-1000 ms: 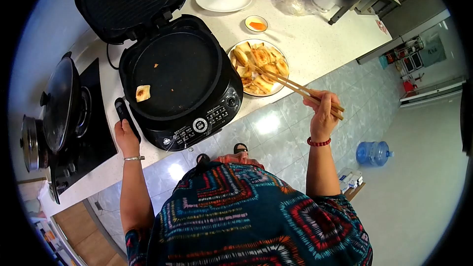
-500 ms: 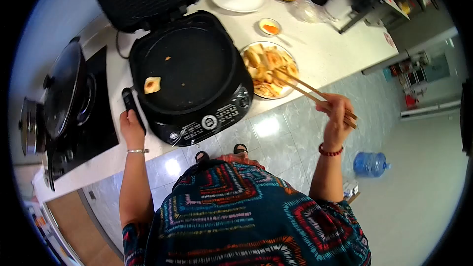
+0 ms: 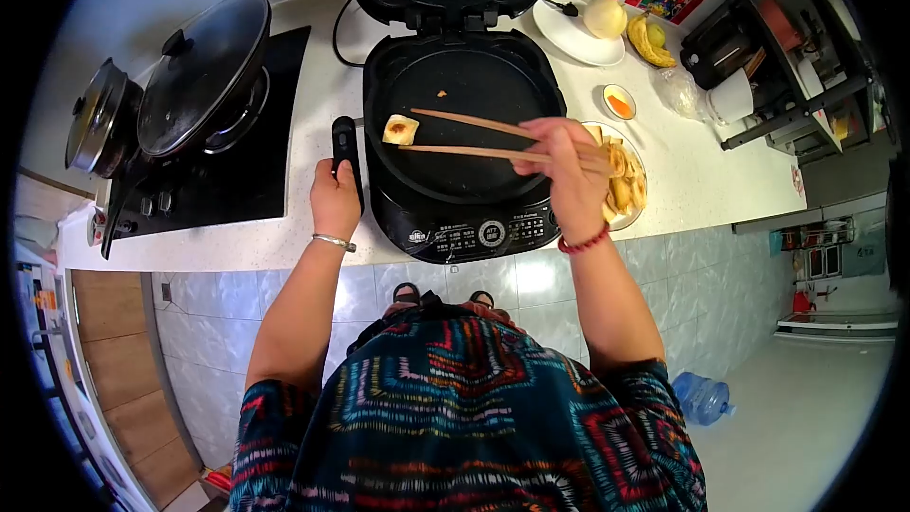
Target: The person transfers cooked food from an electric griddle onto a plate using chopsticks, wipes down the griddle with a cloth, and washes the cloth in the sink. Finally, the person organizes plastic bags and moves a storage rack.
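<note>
Your right hand (image 3: pixel 567 180): grip closed round 2 chopsticks (image 3: pixel 464 151), tips parted, 1 beside each edge of the browned piece (image 3: pixel 400 130); cannot tell whether they touch it. Piece lies at 9 o'clock inside the black pan (image 3: pixel 488 85). Your left hand (image 3: pixel 336 199): grip wrapped round a black handle (image 3: pixel 345 150), just outside the pan, between 8 and 9 o'clock. Loaded plate (image 3: pixel 623 224) on the worktop (image 3: pixel 701 175), towards 4 o'clock.

Your chopsticks (image 3: pixel 464 152) over the black pan (image 3: pixel 483 95) are tan; the food (image 3: pixel 400 129) inside it is cream, brown-patched; your shirt (image 3: pixel 474 389) is multicolour-striped.
</note>
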### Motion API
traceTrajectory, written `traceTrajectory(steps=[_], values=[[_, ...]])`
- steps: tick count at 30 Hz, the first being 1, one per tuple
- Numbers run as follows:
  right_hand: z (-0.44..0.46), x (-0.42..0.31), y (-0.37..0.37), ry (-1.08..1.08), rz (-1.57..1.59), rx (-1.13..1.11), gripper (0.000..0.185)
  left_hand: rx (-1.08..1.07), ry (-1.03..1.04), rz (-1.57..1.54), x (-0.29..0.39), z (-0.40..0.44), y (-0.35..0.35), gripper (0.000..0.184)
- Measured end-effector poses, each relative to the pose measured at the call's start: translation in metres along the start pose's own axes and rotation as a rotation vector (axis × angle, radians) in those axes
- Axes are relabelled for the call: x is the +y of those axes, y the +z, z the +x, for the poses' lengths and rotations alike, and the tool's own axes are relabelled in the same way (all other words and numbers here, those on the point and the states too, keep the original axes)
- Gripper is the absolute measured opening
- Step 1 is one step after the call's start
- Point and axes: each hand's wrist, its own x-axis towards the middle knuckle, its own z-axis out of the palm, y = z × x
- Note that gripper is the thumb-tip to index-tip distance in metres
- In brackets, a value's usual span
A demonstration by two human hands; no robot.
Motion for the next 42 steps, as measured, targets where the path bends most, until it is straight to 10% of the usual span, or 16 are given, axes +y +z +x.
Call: traceTrajectory(steps=[14,27,42], values=[[-0.001,-0.005,-0.001,-0.025,0.202,0.198,0.02,-0.012,0.083,0.068,-0.012,0.004,0.002,0.024],[-0.098,-0.03,-0.17,-0.277,-0.176,0.688,0.025,0.011,0.121,0.108,-0.024,0.007,0.003,0.029],[-0.075,-0.045,-0.139,-0.297,-0.172,0.527,0.026,0.016,0.064,0.095,-0.011,0.004,0.002,0.025]])
